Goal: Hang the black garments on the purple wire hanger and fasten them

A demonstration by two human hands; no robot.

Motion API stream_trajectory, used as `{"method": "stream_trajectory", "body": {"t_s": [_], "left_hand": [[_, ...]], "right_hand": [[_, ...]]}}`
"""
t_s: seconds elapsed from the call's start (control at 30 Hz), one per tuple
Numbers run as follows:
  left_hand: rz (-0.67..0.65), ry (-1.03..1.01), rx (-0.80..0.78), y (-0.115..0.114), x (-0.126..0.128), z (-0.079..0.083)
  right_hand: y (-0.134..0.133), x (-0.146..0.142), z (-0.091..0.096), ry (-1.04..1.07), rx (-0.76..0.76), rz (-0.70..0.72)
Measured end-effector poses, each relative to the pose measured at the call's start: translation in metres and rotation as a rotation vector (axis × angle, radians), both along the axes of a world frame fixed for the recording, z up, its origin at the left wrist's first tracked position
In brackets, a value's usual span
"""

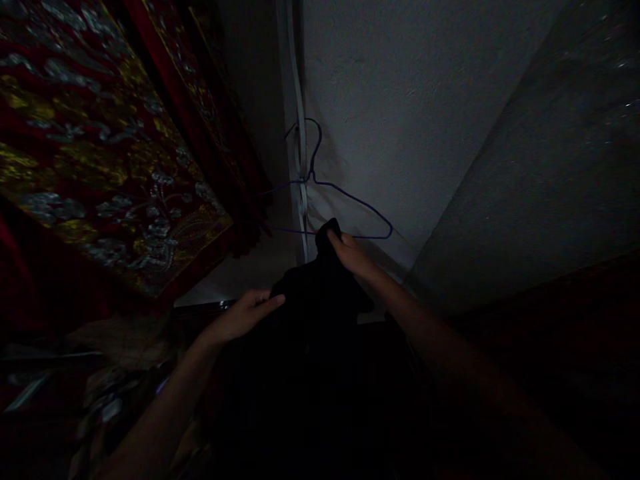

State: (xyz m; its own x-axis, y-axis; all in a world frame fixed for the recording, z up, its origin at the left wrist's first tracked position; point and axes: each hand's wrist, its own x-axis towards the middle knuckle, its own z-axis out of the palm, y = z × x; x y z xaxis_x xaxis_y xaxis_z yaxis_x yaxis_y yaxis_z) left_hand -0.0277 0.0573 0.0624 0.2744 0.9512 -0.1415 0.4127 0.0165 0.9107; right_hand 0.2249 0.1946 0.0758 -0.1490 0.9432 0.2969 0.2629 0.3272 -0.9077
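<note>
A black garment [320, 300] is stretched between my two hands; in the dark I cannot tell its exact kind. My left hand [250, 311] pinches its left edge, thumb on top. Higher up, my right hand [347, 252] grips a bunched upper part of the cloth, right at the lower bar of a thin purple wire hanger [355, 197]. The hanger's hook goes around a pale vertical cord or pipe. Part of the bottom bar is hidden behind the cloth, and whether the cloth is over the bar I cannot tell.
On the left hangs a red cloth [145, 160] with gold and silver sequin embroidery. A pale pipe or cord [296, 73] runs down the grey wall [425, 87]. Dim clutter [110, 400] lies at the lower left. The lower right is very dark.
</note>
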Motion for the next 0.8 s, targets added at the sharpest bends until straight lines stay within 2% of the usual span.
{"method": "stream_trajectory", "body": {"t_s": [0.07,0.17,0.23,0.33,0.47,0.53,0.6,0.7,0.73,0.8], "left_hand": [[-0.095,0.066,0.015,-0.007,-0.007,0.004],[-0.212,0.32,0.038,-0.012,-0.025,0.011],[-0.187,0.531,0.079,-0.01,-0.035,0.018],[-0.056,0.679,0.34,0.001,-0.04,0.039],[0.113,0.603,0.745,0.02,-0.02,0.079],[0.13,0.507,0.862,0.032,-0.005,0.094],[0.132,0.402,0.936,0.044,0.007,0.102],[0.135,0.371,0.989,0.063,0.01,0.105],[0.139,0.391,0.996,0.069,0.008,0.105],[0.147,0.437,1.01,0.078,-0.002,0.105]], "right_hand": [[0.005,0.014,-0.001,-0.058,0.032,-0.111],[0.003,0.048,0.011,-0.139,0.136,-0.247],[-0.004,0.07,0.024,-0.209,0.196,-0.297],[-0.015,0.089,0.041,-0.282,0.272,-0.34],[-0.031,0.085,0.046,-0.265,0.231,-0.285],[-0.041,0.074,0.04,-0.213,0.143,-0.198],[-0.052,0.062,0.031,-0.176,0.1,-0.087],[-0.066,0.054,0.023,-0.23,0.227,0.022],[-0.069,0.057,0.024,-0.258,0.299,0.003],[-0.071,0.071,0.03,-0.263,0.445,-0.149]]}}
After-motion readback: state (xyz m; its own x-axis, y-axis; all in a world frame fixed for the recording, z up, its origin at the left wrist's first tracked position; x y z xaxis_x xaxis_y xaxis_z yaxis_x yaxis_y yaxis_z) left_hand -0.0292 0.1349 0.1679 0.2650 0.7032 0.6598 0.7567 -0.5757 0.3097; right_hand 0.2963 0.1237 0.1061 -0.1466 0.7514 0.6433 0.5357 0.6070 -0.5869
